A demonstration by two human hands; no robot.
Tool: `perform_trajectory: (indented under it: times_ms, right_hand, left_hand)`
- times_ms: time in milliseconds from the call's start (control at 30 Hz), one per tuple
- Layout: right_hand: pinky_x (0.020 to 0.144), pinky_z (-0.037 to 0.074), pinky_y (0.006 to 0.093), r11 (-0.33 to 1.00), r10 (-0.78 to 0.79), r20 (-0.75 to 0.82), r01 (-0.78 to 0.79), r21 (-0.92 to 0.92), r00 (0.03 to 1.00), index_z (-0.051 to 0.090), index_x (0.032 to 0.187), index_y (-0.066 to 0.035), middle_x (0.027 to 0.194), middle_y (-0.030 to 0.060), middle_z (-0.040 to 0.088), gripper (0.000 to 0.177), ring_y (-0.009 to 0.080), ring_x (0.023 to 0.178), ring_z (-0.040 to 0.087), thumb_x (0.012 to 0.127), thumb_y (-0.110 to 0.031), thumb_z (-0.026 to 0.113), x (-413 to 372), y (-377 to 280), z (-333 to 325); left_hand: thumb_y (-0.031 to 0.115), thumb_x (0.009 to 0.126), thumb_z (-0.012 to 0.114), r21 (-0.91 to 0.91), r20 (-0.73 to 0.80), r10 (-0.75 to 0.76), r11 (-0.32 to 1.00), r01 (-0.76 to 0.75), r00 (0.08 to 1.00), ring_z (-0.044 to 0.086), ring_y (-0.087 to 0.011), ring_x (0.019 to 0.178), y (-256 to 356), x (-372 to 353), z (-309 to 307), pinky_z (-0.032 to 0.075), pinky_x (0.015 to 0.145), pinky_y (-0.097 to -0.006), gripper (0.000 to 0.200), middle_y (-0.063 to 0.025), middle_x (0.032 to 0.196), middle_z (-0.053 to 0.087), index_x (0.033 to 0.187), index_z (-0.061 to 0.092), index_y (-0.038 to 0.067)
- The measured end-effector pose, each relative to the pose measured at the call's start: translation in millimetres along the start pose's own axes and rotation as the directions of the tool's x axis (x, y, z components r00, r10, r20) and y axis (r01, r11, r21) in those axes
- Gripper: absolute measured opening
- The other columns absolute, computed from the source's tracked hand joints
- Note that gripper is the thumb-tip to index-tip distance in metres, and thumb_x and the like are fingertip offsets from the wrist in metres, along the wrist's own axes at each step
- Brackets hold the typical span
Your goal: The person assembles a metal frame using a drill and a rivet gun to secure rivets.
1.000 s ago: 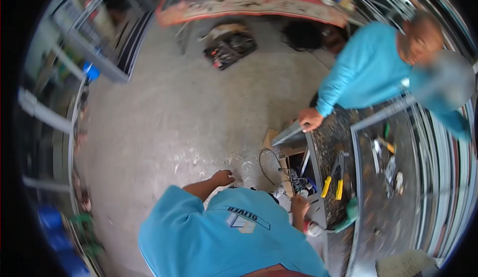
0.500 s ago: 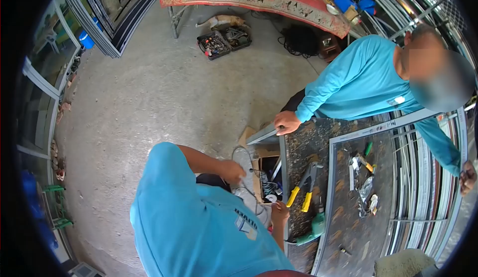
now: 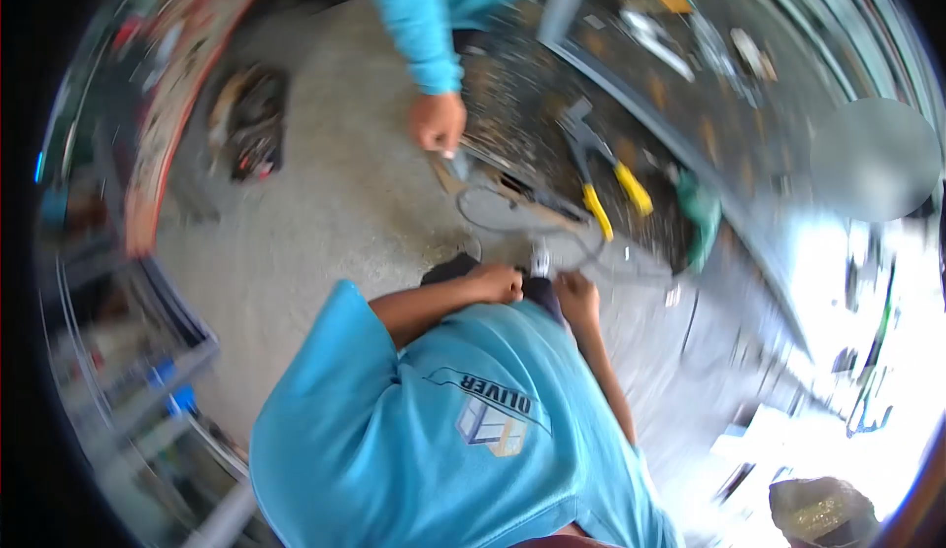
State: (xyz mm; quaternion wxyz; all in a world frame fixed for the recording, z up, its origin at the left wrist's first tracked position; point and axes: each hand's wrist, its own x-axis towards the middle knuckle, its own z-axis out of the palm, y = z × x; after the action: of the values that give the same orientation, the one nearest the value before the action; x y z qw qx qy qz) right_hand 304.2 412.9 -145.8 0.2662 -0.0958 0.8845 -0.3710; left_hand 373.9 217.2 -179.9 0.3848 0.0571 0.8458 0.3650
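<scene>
My left hand (image 3: 495, 282) is closed in front of my waist, knuckles forward, over my dark trousers. My right hand (image 3: 577, 298) sits a little to its right, fingers curled; what either hand holds is hidden by the fingers and blur. Between them shows a small white object (image 3: 540, 260), its kind too smeared to name. Beyond my hands a thin grey cord (image 3: 465, 215) loops out beside the table edge. On the dark work table (image 3: 512, 85) lie a long-handled tool with yellow grips (image 3: 597, 169) and a green power drill (image 3: 698, 215).
A co-worker's hand (image 3: 438, 122) rests at the table corner, in a blue sleeve (image 3: 414, 31). A grey metal frame (image 3: 631, 95) lies across the table with small tools inside it. An open toolbox (image 3: 261, 129) stands on the floor at the left, near a red-edged table (image 3: 182, 85).
My view has swung to the right. Both my hands have come away from the cardboard box beside the table and drawn close together at my waist. The co-worker's hand remains at the table corner.
</scene>
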Motion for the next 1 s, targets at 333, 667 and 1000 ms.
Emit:
perform_trajectory:
  times_ms: [333,667,1000]
  right_hand:
    - [0.083,0.049,0.0385,0.99,-0.107,0.249,0.079,0.12,0.963,0.068,0.101,-0.004,0.099,0.0171,0.068,0.042,0.0313,0.095,0.065,0.095,-0.041,0.048,-31.9,-14.7,51.0]
    - [0.083,0.049,0.0382,0.988,-0.138,0.259,0.151,-0.03,0.956,0.068,0.101,-0.003,0.1,0.0172,0.068,0.041,0.0301,0.096,0.065,0.095,-0.039,0.049,-77.2,48.1,1.0]
    - [0.082,0.049,0.0378,0.972,-0.147,0.299,0.194,-0.134,0.943,0.068,0.102,-0.003,0.101,0.0172,0.068,0.039,0.0289,0.096,0.065,0.094,-0.037,0.051,-104.1,117.9,-54.7]
  left_hand:
    - [0.021,0.09,0.053,0.567,0.084,-0.08,0.824,0.019,0.993,0.058,-0.0201,0.111,46.9,80.9,79.1,0.042,0.098,-0.0346,0.032,-0.0105,0.113,0.066,0.118,0.065,0.011]
    - [0.024,0.098,0.04,0.551,-0.421,-0.723,0.276,0.787,0.548,0.042,-0.027,0.13,210.2,74.0,111.8,0.02,0.11,-0.0461,0.036,-0.0082,0.135,0.053,0.128,0.058,0.017]
    - [0.036,0.094,0.044,0.32,-0.244,-0.789,0.484,0.814,0.564,0.029,-0.0344,0.137,299.0,52.3,104.5,0.01,0.11,-0.06,0.053,-0.0071,0.143,0.041,0.143,0.039,0.019]
